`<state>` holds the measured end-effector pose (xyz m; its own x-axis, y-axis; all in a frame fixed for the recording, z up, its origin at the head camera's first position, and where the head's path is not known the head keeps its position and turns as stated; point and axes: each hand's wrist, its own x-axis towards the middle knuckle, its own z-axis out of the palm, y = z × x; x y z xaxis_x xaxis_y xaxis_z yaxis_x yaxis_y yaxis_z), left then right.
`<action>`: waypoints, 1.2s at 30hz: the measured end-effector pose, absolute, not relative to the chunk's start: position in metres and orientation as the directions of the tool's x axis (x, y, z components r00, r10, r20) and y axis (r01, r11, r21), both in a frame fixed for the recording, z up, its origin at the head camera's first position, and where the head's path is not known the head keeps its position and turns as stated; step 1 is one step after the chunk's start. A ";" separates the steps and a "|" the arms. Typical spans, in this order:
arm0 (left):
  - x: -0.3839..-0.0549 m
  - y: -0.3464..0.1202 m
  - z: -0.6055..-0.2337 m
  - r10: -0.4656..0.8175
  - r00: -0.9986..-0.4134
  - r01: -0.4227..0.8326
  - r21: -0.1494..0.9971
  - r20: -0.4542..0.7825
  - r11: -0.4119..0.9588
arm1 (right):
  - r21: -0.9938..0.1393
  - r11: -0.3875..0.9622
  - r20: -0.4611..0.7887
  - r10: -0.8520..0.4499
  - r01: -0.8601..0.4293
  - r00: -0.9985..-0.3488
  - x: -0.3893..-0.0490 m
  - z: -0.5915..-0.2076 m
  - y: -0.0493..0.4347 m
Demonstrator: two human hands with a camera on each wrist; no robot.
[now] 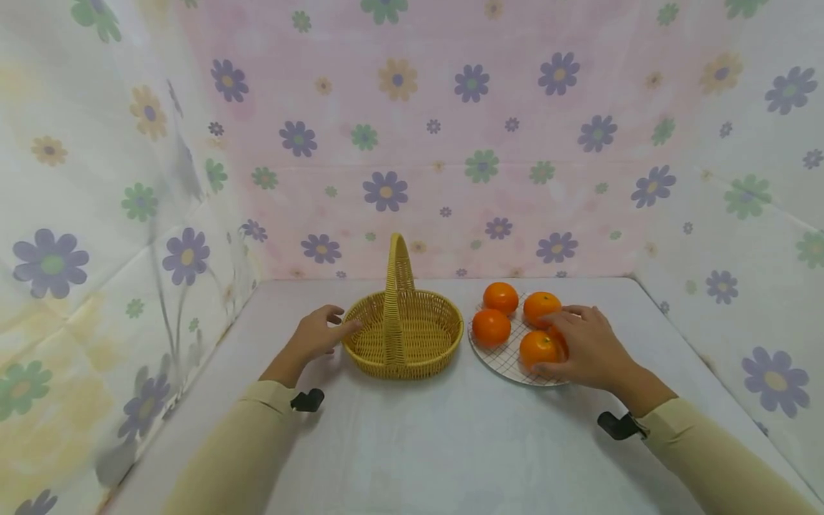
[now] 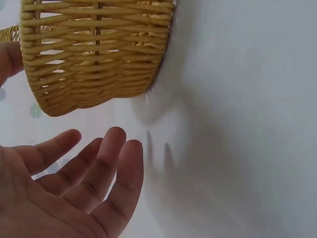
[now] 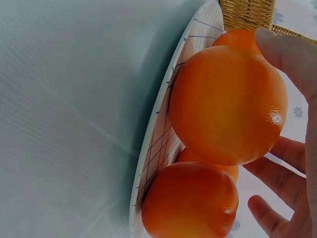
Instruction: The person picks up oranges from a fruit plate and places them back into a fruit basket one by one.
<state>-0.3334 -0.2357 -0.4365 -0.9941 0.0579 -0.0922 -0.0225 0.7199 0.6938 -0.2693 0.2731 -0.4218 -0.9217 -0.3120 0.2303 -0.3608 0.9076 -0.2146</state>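
A yellow wicker basket (image 1: 444, 350) with a tall arched handle stands upright on the table. My left hand (image 1: 315, 336) is at its left side, thumb overlapping the rim in the head view. In the left wrist view the fingers (image 2: 106, 163) are spread apart, with a gap between them and the basket wall. To the right, a round plate (image 1: 498, 365) with a grid pattern bears several oranges. The right hand (image 1: 589, 347) holds the front orange (image 3: 228, 104), thumb on one side and fingers on the other. Another orange (image 3: 190, 198) lies beside it, mostly hidden by this hand in the head view.
Three more oranges, among them a back one (image 1: 501, 297), sit toward the plate's left and far sides. A white cloth covers the table (image 1: 399, 443). Flower-printed curtains (image 1: 438, 164) enclose the back and both sides.
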 end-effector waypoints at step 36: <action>-0.340 -0.229 -0.455 -0.081 -0.955 -0.296 0.939 -0.285 0.175 | -0.317 0.866 0.286 -0.302 -0.387 -0.909 -0.272 -0.432 0.276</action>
